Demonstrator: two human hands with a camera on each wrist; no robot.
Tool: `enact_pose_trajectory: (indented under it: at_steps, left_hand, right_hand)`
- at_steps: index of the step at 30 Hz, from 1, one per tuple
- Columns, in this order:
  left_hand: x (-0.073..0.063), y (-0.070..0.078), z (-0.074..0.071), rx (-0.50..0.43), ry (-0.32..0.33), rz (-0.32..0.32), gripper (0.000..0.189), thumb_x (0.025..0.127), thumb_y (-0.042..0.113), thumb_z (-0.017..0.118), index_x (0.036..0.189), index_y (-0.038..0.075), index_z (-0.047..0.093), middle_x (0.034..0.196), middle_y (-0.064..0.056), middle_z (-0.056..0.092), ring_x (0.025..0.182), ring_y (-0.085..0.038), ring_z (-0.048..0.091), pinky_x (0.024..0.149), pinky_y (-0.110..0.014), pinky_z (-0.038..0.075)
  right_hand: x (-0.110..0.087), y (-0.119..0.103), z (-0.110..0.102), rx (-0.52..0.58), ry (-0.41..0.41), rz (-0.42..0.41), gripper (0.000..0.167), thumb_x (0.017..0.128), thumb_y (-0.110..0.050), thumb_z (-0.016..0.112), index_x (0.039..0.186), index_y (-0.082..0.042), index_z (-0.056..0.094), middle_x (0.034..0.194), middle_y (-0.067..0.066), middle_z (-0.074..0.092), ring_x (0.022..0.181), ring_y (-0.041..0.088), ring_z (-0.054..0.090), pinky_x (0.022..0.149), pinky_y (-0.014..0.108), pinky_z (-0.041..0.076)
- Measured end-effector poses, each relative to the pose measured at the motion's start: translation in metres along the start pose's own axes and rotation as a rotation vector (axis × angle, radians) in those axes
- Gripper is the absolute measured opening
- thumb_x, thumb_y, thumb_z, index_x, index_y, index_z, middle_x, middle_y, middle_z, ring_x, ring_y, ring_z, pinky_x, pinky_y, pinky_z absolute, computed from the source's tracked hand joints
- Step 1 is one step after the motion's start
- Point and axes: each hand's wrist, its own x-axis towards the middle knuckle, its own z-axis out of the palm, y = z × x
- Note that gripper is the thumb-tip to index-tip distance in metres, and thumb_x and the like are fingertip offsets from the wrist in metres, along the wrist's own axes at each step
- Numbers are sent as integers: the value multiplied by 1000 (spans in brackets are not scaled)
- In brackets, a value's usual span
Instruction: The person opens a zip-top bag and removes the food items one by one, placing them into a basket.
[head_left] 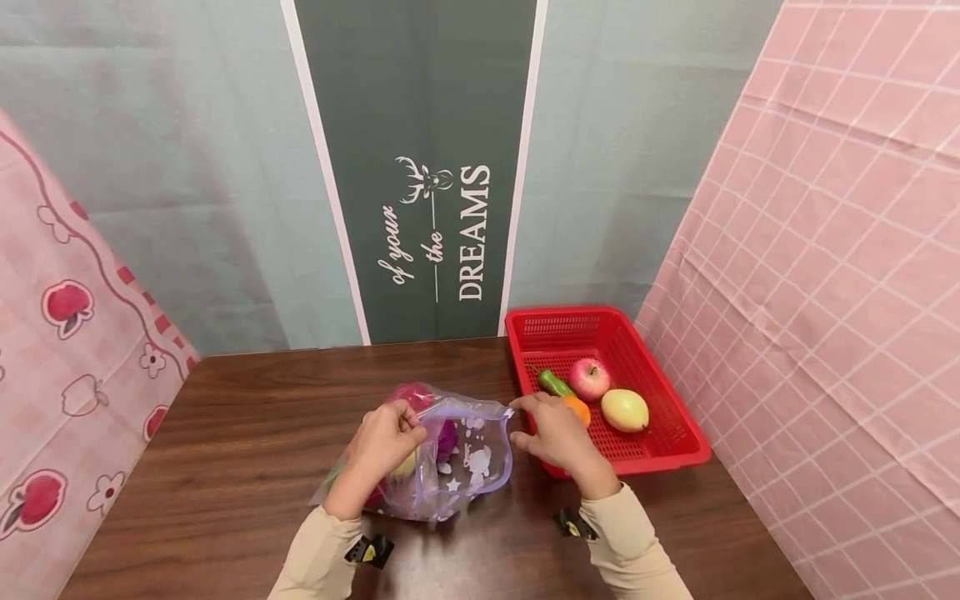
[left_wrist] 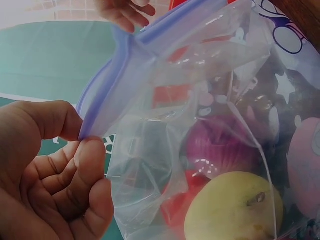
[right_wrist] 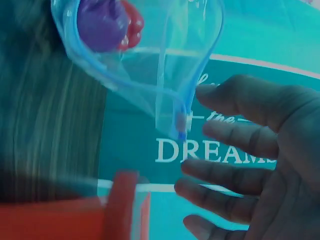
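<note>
A clear zip bag (head_left: 480, 462) with a purple zip edge and white printed figures lies on the table, its mouth spread open toward the right. The left hand (head_left: 382, 442) pinches the zip edge between thumb and index finger. Inside the bag, the left wrist view shows a purple onion (left_wrist: 220, 145), a yellow round fruit (left_wrist: 235, 210) and something red (left_wrist: 182, 202) partly hidden behind them. Beside the slider corner, the right hand (head_left: 558, 429) has its fingers spread and loosely bent, holding nothing; its thumb tip is right at the zip edge in the right wrist view.
A red plastic basket (head_left: 678, 457) stands to the right, just beyond the right hand. It contains an apple (head_left: 588, 380), a yellow pear-like fruit (head_left: 625, 410), an orange (head_left: 576, 410) and a green vegetable (head_left: 555, 383). Cloth walls border the wooden table (head_left: 247, 433).
</note>
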Motion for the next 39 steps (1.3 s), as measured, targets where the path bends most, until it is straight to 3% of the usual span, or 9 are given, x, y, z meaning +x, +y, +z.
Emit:
enact_pose_trajectory:
  at_steps: [4, 11, 16, 20, 23, 29, 32, 39]
  left_hand:
    - [0, -2, 1, 1, 9, 1, 14, 68, 12, 68, 66, 15, 54, 57, 7, 49, 55, -11, 45, 49, -29, 37]
    - [1, -2, 0, 1, 13, -2, 13, 67, 12, 67, 66, 15, 54, 57, 7, 49, 55, -12, 46, 50, -30, 37]
    - [2, -1, -1, -5, 23, 16, 14, 67, 12, 68, 66, 15, 54, 57, 7, 49, 55, -12, 46, 51, -30, 38]
    - [1, -2, -2, -6, 25, 25, 15, 68, 12, 68, 66, 15, 54, 57, 7, 49, 55, -11, 46, 52, -30, 38]
    - [0, -3, -1, -4, 20, 18, 14, 68, 12, 68, 66, 15, 54, 57, 7, 49, 54, -11, 46, 51, -29, 38]
    - [0, -3, 0, -11, 24, 18, 14, 67, 11, 68, 66, 15, 54, 57, 7, 49, 55, -12, 46, 53, -30, 38]
    - [0, -2, -1, -9, 26, 18, 15, 67, 11, 68, 65, 15, 54, 57, 8, 49, 56, -11, 47, 54, -30, 38]
    - [0, -2, -3, -5, 21, 5, 14, 67, 11, 68, 66, 15, 54, 57, 7, 49, 55, -11, 47, 52, -30, 38]
  right_hand:
    - [-3, -10, 4, 35, 3, -48, 41, 68, -24, 79, 104, -8, 66, 98, 9, 62, 89, 27, 59, 75, 41, 48]
    - [-9, -25, 7, -73, 20, 12, 40, 67, -27, 79, 102, -11, 66, 87, 5, 59, 76, 24, 56, 60, 37, 47]
    - [-12, -36, 12, -94, -12, -19, 37, 67, -25, 76, 100, -12, 66, 83, 5, 58, 71, 24, 57, 55, 36, 46]
    - [-14, -46, 16, -159, -20, 4, 33, 68, -25, 74, 97, -14, 64, 80, 7, 58, 65, 26, 58, 49, 36, 45]
    - [-17, -53, 19, -220, 30, 21, 27, 66, -23, 73, 90, -14, 64, 73, 8, 56, 61, 27, 57, 44, 37, 42]
    - [-18, -65, 29, -310, 183, -76, 20, 63, -23, 72, 77, -14, 61, 66, 5, 54, 58, 25, 55, 40, 36, 40]
    - [-12, -69, 36, -299, 145, -105, 25, 64, -25, 74, 83, -14, 62, 72, 4, 56, 63, 25, 56, 43, 36, 42]
    - [13, -64, 62, -189, -76, -134, 41, 67, -23, 74, 105, -11, 62, 86, 8, 60, 76, 26, 60, 55, 38, 49]
